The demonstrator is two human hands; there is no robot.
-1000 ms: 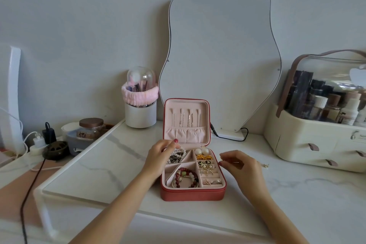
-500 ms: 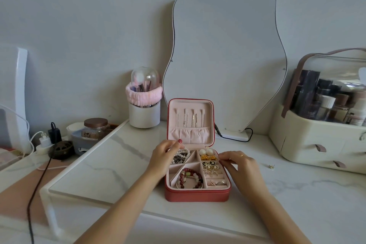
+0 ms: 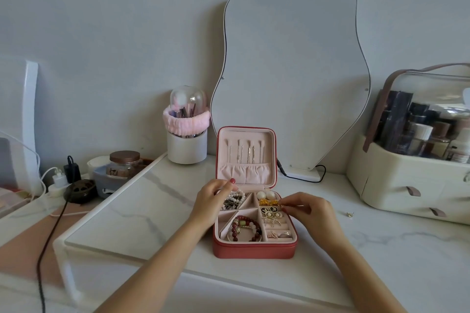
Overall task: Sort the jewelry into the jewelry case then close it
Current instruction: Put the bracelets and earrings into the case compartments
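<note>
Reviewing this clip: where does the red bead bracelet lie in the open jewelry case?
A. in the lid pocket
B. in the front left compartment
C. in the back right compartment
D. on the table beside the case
B: the red bead bracelet lies in the front left compartment of the jewelry case, nearest the camera, below the left hand.
</note>
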